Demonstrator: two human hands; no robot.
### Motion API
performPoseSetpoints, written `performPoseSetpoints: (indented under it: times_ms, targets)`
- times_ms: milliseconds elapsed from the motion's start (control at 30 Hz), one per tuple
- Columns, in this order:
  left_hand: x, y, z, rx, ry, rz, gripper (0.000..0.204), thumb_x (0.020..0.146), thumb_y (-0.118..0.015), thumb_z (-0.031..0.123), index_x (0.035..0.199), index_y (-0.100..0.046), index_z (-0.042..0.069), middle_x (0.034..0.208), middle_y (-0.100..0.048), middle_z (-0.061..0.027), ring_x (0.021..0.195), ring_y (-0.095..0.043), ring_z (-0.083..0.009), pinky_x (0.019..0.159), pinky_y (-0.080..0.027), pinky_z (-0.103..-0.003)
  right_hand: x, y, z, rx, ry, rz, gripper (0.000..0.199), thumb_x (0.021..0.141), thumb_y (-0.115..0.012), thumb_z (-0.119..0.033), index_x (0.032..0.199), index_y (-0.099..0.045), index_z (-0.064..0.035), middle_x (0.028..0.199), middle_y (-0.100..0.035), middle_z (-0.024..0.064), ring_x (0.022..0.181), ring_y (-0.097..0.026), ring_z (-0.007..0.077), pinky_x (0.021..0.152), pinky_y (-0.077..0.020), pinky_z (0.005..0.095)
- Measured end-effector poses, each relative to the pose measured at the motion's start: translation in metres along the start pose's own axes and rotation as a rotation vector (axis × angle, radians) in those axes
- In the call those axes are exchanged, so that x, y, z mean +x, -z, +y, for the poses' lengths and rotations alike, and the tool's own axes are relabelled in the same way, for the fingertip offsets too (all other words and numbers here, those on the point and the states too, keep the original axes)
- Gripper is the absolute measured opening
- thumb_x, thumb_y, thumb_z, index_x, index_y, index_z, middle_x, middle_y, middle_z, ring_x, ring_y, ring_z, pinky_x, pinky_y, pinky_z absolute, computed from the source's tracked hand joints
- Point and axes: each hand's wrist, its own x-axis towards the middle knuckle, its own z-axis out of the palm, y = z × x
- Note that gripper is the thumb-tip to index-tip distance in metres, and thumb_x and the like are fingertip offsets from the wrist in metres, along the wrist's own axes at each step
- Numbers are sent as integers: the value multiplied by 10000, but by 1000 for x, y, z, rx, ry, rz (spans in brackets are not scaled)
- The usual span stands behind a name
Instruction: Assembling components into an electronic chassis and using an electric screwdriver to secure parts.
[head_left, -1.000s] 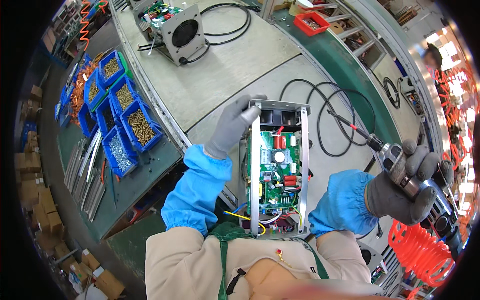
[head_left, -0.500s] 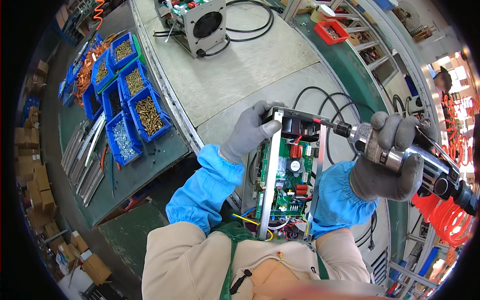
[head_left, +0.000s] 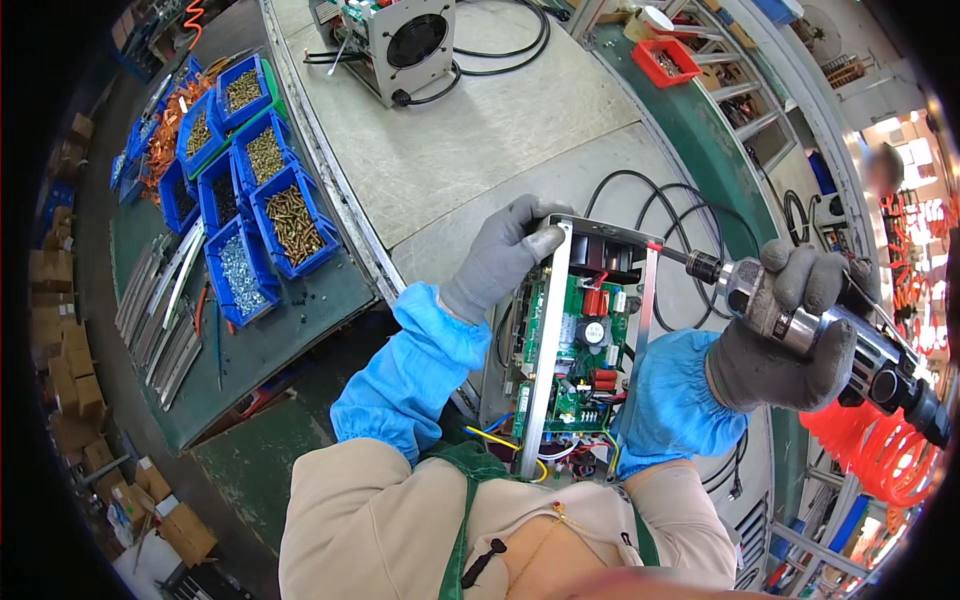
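My gloved left hand [head_left: 500,262] is closed on the far left corner of an open metal chassis [head_left: 545,350], thumb over its edge. Inside the chassis sits a green circuit board [head_left: 566,388] with red and black components, and coloured wires hang out at its near end. My gloved right hand [head_left: 815,350] is wrapped round a silver pneumatic screwdriver [head_left: 742,287], held nearly level to the right. Its thin bit, with a red tip, points left and reaches the top of the chassis's right rail; whether a screw is there is too small to tell.
Blue bins [head_left: 295,225] of screws and small parts stand on a green table at left, beside metal strips [head_left: 172,300]. Farther up the bench is another unit with a fan [head_left: 415,40]. Black cables [head_left: 690,200] loop behind the chassis; a red coiled hose [head_left: 880,455] hangs at right.
The screwdriver and my right hand have shifted slightly right and down. The chassis's far end has moved a little right with my left hand still on it.
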Motion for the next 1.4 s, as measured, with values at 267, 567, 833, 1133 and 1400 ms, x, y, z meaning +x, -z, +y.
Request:
performPoseSetpoints:
  times_ms: [267,567,833,1133,1400]
  targets:
    - [-1,-5,-3,-69,-22,78,228,876,-587,111,1071,-590,-6,950,-605,-43,888,-550,-99,830,-448,-251,2,-17,24,-17,-26,14,522,770,-590,-168,1251,-466,-7,661,-456,37,506,-472,174,619,-434,410]
    - [0,-3,-6,-108,-42,78,243,861,-608,98,1078,-593,-11,961,-610,-58,887,-559,-107,813,-460,-255,-2,-48,23,-190,-65,62,518,719,-650,-82,1200,-474,-3,655,-548,94,555,-564,215,652,-530,406]
    - [-1,-2,-6,-76,15,74,234,887,-595,124,1095,-573,19,1036,-613,-55,957,-564,-121,864,-454,-282,8,-58,35,-73,-209,-148,540,683,-659,-27,1188,-469,-7,673,-555,84,556,-559,192,669,-542,404]
    - [-3,-5,-6,-81,-57,98,224,873,-610,97,1070,-595,-9,944,-609,-44,846,-548,-76,759,-472,-229,21,-63,47,-124,-180,-201,522,680,-609,5,1184,-485,66,620,-553,80,507,-536,154,618,-522,351]
    - [-2,-5,-5,22,-50,103,226,870,-608,106,1068,-600,-3,958,-607,-46,885,-535,-94,807,-446,-248,38,-57,62,-59,-222,-220,364,785,-609,-33,1129,-539,62,691,-587,118,537,-558,161,620,-512,339]
